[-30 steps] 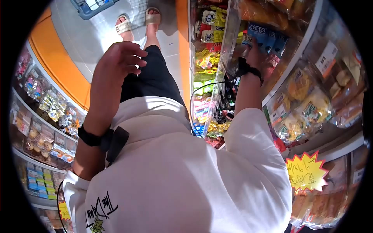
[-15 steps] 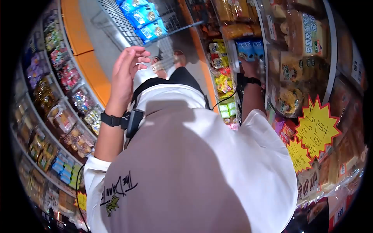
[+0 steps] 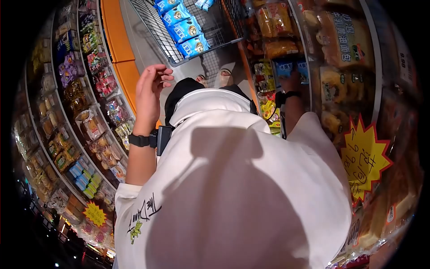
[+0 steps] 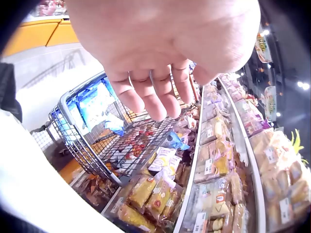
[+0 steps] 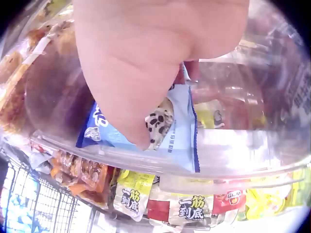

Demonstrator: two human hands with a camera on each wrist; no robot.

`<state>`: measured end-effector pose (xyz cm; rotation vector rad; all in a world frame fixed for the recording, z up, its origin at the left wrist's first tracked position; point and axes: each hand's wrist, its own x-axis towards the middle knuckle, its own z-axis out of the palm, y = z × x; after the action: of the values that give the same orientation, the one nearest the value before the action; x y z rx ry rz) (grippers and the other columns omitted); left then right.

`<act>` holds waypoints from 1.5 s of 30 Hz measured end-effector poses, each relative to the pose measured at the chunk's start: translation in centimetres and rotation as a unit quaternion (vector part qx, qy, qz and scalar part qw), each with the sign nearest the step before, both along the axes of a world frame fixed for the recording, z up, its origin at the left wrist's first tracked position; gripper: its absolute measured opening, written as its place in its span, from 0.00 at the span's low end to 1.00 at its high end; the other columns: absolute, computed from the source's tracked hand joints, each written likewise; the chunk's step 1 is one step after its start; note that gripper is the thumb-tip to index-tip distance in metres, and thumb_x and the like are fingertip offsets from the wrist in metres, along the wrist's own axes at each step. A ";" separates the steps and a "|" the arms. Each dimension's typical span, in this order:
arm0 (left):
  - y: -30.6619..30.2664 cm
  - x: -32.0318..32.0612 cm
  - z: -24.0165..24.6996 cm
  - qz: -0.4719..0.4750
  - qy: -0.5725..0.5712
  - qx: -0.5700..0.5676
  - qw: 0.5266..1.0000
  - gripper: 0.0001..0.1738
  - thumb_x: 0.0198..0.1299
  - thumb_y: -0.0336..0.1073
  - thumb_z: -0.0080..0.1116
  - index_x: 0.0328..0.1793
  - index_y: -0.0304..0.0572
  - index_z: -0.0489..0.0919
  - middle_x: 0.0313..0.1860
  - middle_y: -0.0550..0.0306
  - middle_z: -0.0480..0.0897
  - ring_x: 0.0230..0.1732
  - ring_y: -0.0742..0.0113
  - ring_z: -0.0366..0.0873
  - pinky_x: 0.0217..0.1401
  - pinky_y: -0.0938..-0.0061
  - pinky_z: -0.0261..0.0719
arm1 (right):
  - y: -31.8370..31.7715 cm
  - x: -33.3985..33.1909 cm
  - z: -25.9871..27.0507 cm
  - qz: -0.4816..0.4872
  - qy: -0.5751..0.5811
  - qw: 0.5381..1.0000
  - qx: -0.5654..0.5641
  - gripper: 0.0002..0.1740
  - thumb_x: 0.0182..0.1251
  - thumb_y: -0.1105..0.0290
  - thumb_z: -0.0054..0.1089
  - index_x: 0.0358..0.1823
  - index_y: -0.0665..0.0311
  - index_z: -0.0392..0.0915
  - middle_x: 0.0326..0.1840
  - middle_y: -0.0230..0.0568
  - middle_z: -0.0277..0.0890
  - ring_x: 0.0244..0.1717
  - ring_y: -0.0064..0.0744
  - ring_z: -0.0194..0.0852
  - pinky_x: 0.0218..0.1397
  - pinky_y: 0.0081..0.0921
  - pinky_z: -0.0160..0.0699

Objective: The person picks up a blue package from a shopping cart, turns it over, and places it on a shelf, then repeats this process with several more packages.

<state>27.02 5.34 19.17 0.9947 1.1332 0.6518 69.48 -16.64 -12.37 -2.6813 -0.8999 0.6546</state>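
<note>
I record the right hand [image 3: 293, 81] against a blue packet [image 5: 177, 128] on the shelf [image 5: 233, 162], upper right of the head view. I cannot tell whether it grips the packet. The left hand [image 3: 150, 89] is raised at upper centre-left, fingers relaxed, holding nothing.

Curved store shelf [image 3: 377, 76] behind a clear plastic front, stocked with blue snack packets [image 5: 180, 131] and wrapped breads [image 3: 345, 40]. On the pale floor [image 3: 145, 45], wire cart [image 3: 215, 31] holding blue bags [image 3: 186, 29].

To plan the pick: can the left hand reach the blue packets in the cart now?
Probably yes: the left hand is empty and raised; the blue packets lie in the open-topped cart, nothing between.
</note>
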 end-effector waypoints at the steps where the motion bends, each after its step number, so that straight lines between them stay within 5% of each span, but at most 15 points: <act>1: 0.1 0.3 -0.2 0.003 0.002 0.001 1.000 0.19 0.77 0.46 0.43 0.55 0.37 0.75 0.47 0.54 0.81 0.48 0.67 0.79 0.52 0.74 0.74 | -0.1 0.2 -0.8 0.001 0.000 1.000 0.030 0.58 0.52 0.56 0.77 0.81 0.56 0.50 0.71 0.58 0.68 0.70 0.57 0.67 0.67 0.48 0.75; 5: 0.8 1.1 -0.2 -0.020 0.013 0.007 1.000 0.19 0.77 0.45 0.41 0.56 0.37 0.75 0.47 0.53 0.82 0.48 0.68 0.79 0.52 0.74 0.75 | 0.6 0.5 -1.3 -0.014 0.113 0.992 0.062 0.62 0.49 0.54 0.79 0.82 0.54 0.46 0.76 0.54 0.62 0.73 0.53 0.64 0.71 0.44 0.71; 8: 0.8 3.0 -0.3 -0.056 0.016 -0.002 0.998 0.19 0.77 0.45 0.40 0.56 0.38 0.75 0.48 0.53 0.82 0.47 0.68 0.80 0.52 0.74 0.74 | 2.7 0.2 7.8 -0.010 0.153 0.988 -0.031 0.65 0.46 0.53 0.80 0.82 0.54 0.46 0.78 0.50 0.60 0.74 0.54 0.63 0.74 0.45 0.68; 12: 1.0 5.6 -2.3 -0.127 -0.028 -0.051 0.990 0.19 0.77 0.46 0.41 0.56 0.39 0.76 0.47 0.54 0.83 0.47 0.68 0.80 0.51 0.73 0.75 | 1.3 0.9 5.1 0.011 0.167 0.986 0.013 0.57 0.51 0.58 0.77 0.81 0.53 0.52 0.76 0.51 0.62 0.72 0.55 0.64 0.72 0.46 0.68; 15: 1.1 8.5 -3.8 -0.173 -0.022 -0.067 0.982 0.19 0.76 0.47 0.44 0.55 0.41 0.76 0.47 0.55 0.83 0.47 0.69 0.80 0.50 0.73 0.75 | 1.2 -1.0 3.8 -0.016 0.045 0.998 0.048 0.51 0.55 0.60 0.75 0.79 0.54 0.56 0.74 0.52 0.65 0.70 0.55 0.66 0.71 0.47 0.70; 17: 1.1 10.5 -4.7 -0.205 -0.022 -0.074 0.976 0.19 0.76 0.48 0.45 0.55 0.42 0.77 0.48 0.56 0.83 0.47 0.69 0.80 0.51 0.72 0.75 | 2.0 -1.8 7.9 -0.087 0.083 0.992 -0.031 0.48 0.57 0.60 0.74 0.77 0.58 0.58 0.73 0.54 0.66 0.69 0.55 0.67 0.70 0.46 0.70; 23: -0.6 13.7 -5.6 -0.242 -0.035 -0.067 0.967 0.18 0.77 0.44 0.43 0.57 0.39 0.76 0.50 0.55 0.83 0.49 0.69 0.80 0.52 0.73 0.75 | 1.0 -1.1 5.3 -0.147 -0.021 0.988 0.040 0.36 0.65 0.66 0.68 0.71 0.69 0.63 0.68 0.61 0.69 0.66 0.60 0.70 0.66 0.50 0.73; 26: -1.1 13.2 -5.8 -0.233 -0.024 -0.079 0.969 0.18 0.77 0.44 0.43 0.57 0.38 0.76 0.49 0.54 0.83 0.48 0.68 0.80 0.52 0.74 0.76 | 1.9 -1.6 8.0 -0.170 -0.040 0.984 0.024 0.32 0.66 0.65 0.67 0.67 0.69 0.68 0.66 0.63 0.71 0.63 0.62 0.73 0.62 0.51 0.76; 29: -1.4 11.7 -5.9 -0.213 -0.019 -0.086 0.973 0.18 0.76 0.44 0.43 0.58 0.38 0.76 0.49 0.54 0.83 0.47 0.68 0.80 0.51 0.74 0.76 | 0.7 -0.5 4.3 -0.181 -0.034 0.982 0.038 0.34 0.65 0.62 0.67 0.69 0.67 0.65 0.67 0.62 0.70 0.64 0.63 0.71 0.64 0.54 0.73; 39: -2.0 8.3 -5.2 -0.173 0.011 -0.067 0.983 0.17 0.74 0.44 0.49 0.58 0.39 0.76 0.49 0.56 0.83 0.48 0.71 0.80 0.51 0.77 0.74 | 1.9 -3.0 9.7 -0.179 -0.013 0.983 -0.047 0.45 0.62 0.59 0.68 0.76 0.62 0.54 0.75 0.58 0.59 0.74 0.61 0.56 0.74 0.59 0.52; 45: -1.4 7.8 -4.2 -0.151 -0.001 -0.039 0.988 0.16 0.74 0.43 0.52 0.57 0.40 0.77 0.48 0.57 0.84 0.47 0.72 0.82 0.50 0.78 0.76 | 1.6 -4.1 8.9 -0.114 -0.104 0.983 -0.098 0.48 0.60 0.57 0.68 0.78 0.63 0.52 0.77 0.55 0.57 0.75 0.60 0.55 0.74 0.57 0.55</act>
<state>34.81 3.96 14.97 1.0712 0.9723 0.3638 65.42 -15.04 -3.47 -3.0126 -0.5833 0.4393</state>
